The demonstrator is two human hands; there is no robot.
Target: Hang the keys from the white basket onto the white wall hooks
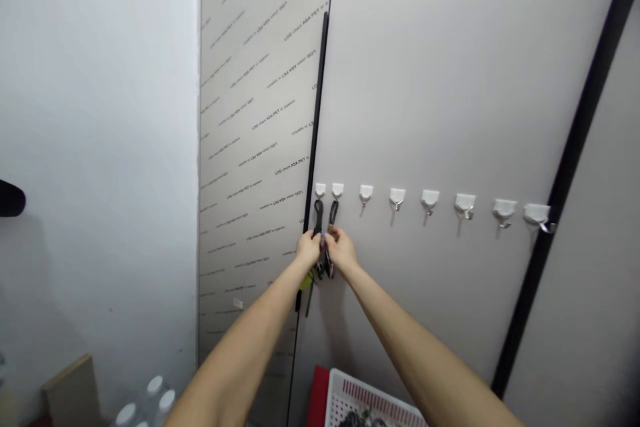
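Observation:
A row of several white adhesive hooks (397, 198) runs across a pale grey panel. Black loops hang from the two leftmost hooks: one strap (318, 215) on the first, another strap (333, 213) on the second. Both of my arms reach up to the small dark items dangling below these straps. My left hand (307, 250) is closed around the item under the first strap, with something yellow showing beneath it. My right hand (341, 250) pinches the item under the second strap. What exactly hangs there is too small to name.
A panel covered in printed protective film (250, 147) stands left of a black vertical strip (315, 133). A white perforated basket (365, 403) and a red object (317, 397) sit below. Bottles with white caps (153, 397) and a wooden board (73, 387) are at lower left.

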